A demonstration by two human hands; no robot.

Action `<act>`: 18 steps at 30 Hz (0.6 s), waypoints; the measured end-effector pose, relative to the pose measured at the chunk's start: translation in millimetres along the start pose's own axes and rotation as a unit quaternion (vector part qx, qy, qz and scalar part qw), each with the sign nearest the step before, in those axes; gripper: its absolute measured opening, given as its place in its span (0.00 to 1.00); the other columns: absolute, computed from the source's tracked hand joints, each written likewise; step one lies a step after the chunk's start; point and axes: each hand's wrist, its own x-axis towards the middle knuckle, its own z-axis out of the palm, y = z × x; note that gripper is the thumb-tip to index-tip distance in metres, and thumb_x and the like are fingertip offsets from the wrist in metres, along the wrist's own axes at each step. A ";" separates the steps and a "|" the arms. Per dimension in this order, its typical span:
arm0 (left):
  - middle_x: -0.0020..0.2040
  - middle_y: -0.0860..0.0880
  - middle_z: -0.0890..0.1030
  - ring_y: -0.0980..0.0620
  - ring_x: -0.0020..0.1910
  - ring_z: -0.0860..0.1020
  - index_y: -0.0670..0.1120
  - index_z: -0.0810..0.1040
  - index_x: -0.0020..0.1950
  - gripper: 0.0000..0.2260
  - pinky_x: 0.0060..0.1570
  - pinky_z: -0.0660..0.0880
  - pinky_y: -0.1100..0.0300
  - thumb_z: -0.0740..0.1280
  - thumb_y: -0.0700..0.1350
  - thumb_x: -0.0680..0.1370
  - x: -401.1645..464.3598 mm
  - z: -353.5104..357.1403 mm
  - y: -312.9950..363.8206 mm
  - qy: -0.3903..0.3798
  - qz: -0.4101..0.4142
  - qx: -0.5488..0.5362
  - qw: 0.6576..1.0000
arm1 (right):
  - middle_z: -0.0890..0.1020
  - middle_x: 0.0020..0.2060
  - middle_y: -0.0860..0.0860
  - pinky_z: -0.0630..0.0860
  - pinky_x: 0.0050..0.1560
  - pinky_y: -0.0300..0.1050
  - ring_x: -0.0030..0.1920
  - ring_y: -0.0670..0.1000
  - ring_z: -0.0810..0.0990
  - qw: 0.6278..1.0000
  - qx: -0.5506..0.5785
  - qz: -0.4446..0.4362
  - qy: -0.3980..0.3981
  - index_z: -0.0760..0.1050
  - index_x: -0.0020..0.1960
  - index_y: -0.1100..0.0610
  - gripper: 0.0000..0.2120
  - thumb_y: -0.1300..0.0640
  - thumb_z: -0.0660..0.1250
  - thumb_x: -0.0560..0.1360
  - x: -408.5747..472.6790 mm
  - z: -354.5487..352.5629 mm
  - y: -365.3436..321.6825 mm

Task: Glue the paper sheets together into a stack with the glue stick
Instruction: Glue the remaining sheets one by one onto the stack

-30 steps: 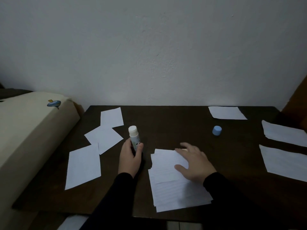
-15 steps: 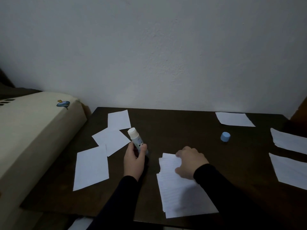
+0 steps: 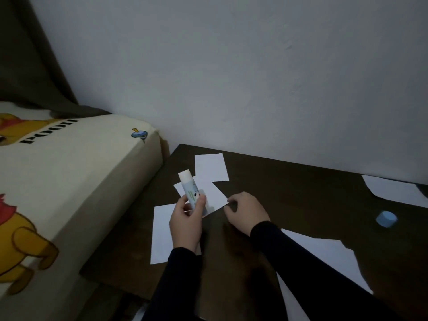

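Left hand [image 3: 185, 224] grips the uncapped glue stick [image 3: 190, 189], tilted, white tip up, above the loose sheets at the table's [image 3: 289, 181] left side. Right hand [image 3: 246, 212], fingers curled, pinches the right corner of the middle loose sheet [image 3: 214, 195]; another sheet [image 3: 210, 167] lies behind it, a third [image 3: 162, 235] in front. The stack [image 3: 328, 258] sits near the front edge, partly under the right sleeve. Blue cap [image 3: 386, 218] lies apart to the right. Cream cartoon-print bedding [image 3: 69, 181] borders the table.

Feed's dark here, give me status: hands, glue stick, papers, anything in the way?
Left hand grips uncapped glue stick. Right hand pinches corner of loose sheet. Stack under right sleeve. Blue cap aside, nothing blocking.
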 end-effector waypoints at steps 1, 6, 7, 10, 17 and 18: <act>0.53 0.55 0.73 0.58 0.45 0.73 0.49 0.72 0.68 0.22 0.41 0.73 0.66 0.67 0.56 0.76 3.4 -3.8 -1.9 0.005 -0.001 0.001 1.000 | 0.75 0.63 0.50 0.74 0.62 0.46 0.60 0.49 0.75 1.000 0.007 0.006 0.007 0.73 0.66 0.52 0.19 0.48 0.64 0.78 5.8 6.0 -5.9; 0.56 0.54 0.75 0.56 0.50 0.74 0.50 0.73 0.67 0.21 0.51 0.77 0.59 0.67 0.56 0.77 14.9 -12.6 -9.2 0.017 -0.012 -0.009 1.000 | 0.69 0.67 0.53 0.68 0.64 0.51 0.66 0.53 0.67 0.996 -0.071 0.048 0.014 0.67 0.70 0.54 0.30 0.36 0.61 0.76 23.9 33.9 -24.6; 0.55 0.54 0.74 0.56 0.51 0.74 0.50 0.73 0.67 0.21 0.51 0.78 0.58 0.67 0.56 0.77 16.1 -12.9 -8.8 0.019 -0.015 -0.014 1.000 | 0.68 0.67 0.53 0.67 0.65 0.52 0.66 0.54 0.66 0.994 -0.088 0.057 0.014 0.67 0.70 0.54 0.32 0.35 0.61 0.75 25.4 38.5 -25.4; 0.54 0.55 0.74 0.56 0.50 0.74 0.50 0.73 0.66 0.21 0.51 0.78 0.57 0.67 0.56 0.77 18.2 -11.9 -7.4 0.016 -0.019 -0.028 0.999 | 0.67 0.67 0.53 0.66 0.65 0.53 0.67 0.54 0.65 0.991 -0.116 0.070 0.019 0.68 0.69 0.54 0.32 0.34 0.61 0.74 27.3 47.2 -25.7; 0.52 0.56 0.73 0.58 0.44 0.73 0.50 0.74 0.66 0.21 0.37 0.70 0.70 0.67 0.56 0.76 16.2 -5.9 -8.3 0.001 -0.023 -0.031 0.999 | 0.69 0.64 0.52 0.67 0.65 0.53 0.65 0.53 0.67 0.992 -0.098 0.081 0.015 0.71 0.67 0.54 0.24 0.43 0.64 0.77 33.1 42.1 -24.9; 0.52 0.56 0.74 0.59 0.44 0.74 0.50 0.74 0.66 0.21 0.36 0.70 0.71 0.67 0.57 0.76 15.8 -5.5 -8.6 0.000 -0.024 -0.031 0.999 | 0.70 0.62 0.52 0.67 0.64 0.53 0.63 0.52 0.68 0.993 -0.090 0.078 0.020 0.72 0.66 0.54 0.21 0.45 0.64 0.77 32.1 40.3 -23.4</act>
